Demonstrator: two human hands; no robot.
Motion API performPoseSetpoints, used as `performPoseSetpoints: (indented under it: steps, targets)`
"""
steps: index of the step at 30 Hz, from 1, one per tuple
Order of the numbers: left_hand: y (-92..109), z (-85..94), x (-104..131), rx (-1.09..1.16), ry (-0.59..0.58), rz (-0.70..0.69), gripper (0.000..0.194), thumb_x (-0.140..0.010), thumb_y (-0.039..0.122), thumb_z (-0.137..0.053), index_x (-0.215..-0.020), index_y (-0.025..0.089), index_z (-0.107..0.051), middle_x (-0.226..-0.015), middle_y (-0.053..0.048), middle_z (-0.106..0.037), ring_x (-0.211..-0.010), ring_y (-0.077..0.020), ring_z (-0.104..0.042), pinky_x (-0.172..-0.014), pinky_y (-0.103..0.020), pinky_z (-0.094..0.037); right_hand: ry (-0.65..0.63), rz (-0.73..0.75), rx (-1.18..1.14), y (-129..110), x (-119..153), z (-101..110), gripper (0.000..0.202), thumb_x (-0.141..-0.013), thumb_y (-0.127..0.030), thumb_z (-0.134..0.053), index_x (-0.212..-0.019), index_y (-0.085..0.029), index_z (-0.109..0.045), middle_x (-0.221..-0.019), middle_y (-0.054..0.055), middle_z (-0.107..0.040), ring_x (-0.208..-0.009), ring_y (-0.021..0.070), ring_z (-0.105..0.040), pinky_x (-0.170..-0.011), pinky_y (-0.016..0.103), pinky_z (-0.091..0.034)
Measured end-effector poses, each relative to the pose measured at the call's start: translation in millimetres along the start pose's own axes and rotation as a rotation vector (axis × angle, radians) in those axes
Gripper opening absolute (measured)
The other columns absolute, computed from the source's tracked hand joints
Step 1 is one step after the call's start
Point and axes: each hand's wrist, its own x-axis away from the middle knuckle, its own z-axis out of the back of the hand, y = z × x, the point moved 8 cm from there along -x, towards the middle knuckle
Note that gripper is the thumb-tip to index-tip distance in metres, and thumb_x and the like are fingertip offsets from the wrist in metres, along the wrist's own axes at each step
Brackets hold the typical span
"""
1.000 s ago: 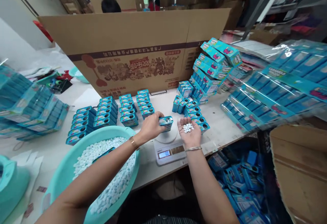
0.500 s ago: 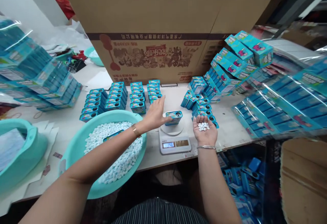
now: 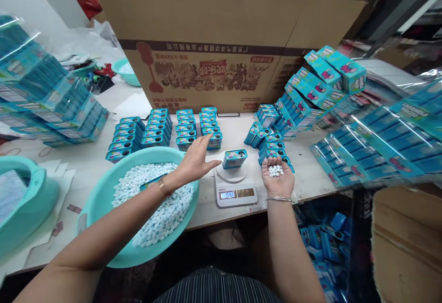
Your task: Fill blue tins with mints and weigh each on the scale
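Observation:
A blue candy tin point(image 3: 235, 158) stands upright on the round plate of a white digital scale point(image 3: 247, 196), its lit display point(image 3: 227, 195) showing figures. Left of that tin, my left hand point(image 3: 196, 161) is open and holds nothing, thumb and fingers spread apart. Its fingertips reach in front of a short row of tins point(image 3: 207, 119). Palm up to the right of the scale, my right hand point(image 3: 279, 184) cups several small white candies point(image 3: 276, 171). Under my left forearm, a turquoise basin point(image 3: 105, 243) holds many white candies point(image 3: 162, 224), with a blue tin point(image 3: 150, 183) partly sunk among them.
More tin rows point(image 3: 157, 128) stand behind the basin. A tall cardboard box point(image 3: 221, 22) closes off the back. Wrapped stacks of blue packs point(image 3: 44, 91) rise at left, with others point(image 3: 380, 137) at right. Loose tins point(image 3: 324, 243) lie below the table's right edge.
My left hand has moved left, away from the tin on the scale, its thumb now clear of it. The scale's figures have changed. My right hand stays nearly where it was.

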Motion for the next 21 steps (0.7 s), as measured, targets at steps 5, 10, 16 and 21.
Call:
performPoseSetpoints:
  steps: [5,10,16,21]
  targets:
    - [5,-10.4,-4,0.031,-0.044,-0.005,0.08,-0.077,0.038,-0.069,-0.144,0.019,-0.03,-0.141,-0.016,-0.044,-0.134,-0.0328,-0.04,-0.111,-0.05,-0.035,0.002,0.002,-0.002,-1,-3,3,0.025,-0.087,-0.019,-0.039,-0.074,-0.018,-0.061,-0.062,0.0,-0.067,-0.062,0.0123,-0.067,-0.067,0.032,-0.059]
    - [21,-26.3,-16,-0.022,-0.096,0.002,0.077,-0.078,0.038,-0.068,-0.143,0.017,-0.031,-0.138,-0.017,-0.046,-0.131,-0.0328,-0.042,-0.109,-0.049,-0.036,0.003,0.003,-0.014,-1,-4,3,0.022,-0.086,-0.02,-0.042,-0.075,-0.018,-0.061,-0.063,0.0,-0.067,-0.063,0.0119,-0.068,-0.069,0.031,-0.059]
    - [36,-53.5,-32,-0.116,-0.19,-0.01,0.077,-0.076,0.034,-0.069,-0.142,0.019,-0.032,-0.137,-0.015,-0.047,-0.13,-0.0313,-0.043,-0.106,-0.046,-0.038,-0.077,0.025,0.043,3,-12,-1,0.017,-0.085,-0.021,-0.048,-0.074,-0.019,-0.062,-0.064,-0.001,-0.068,-0.064,0.0117,-0.068,-0.068,0.03,-0.059]
    - [36,-73.7,-41,-0.215,-0.277,0.012,0.076,-0.077,0.034,-0.069,-0.14,0.013,-0.033,-0.137,-0.018,-0.048,-0.125,-0.0327,-0.047,-0.102,-0.043,-0.04,-0.084,0.024,0.045,5,-13,-3,0.015,-0.083,-0.02,-0.051,-0.073,-0.019,-0.062,-0.064,-0.001,-0.068,-0.064,0.0114,-0.068,-0.07,0.03,-0.06]
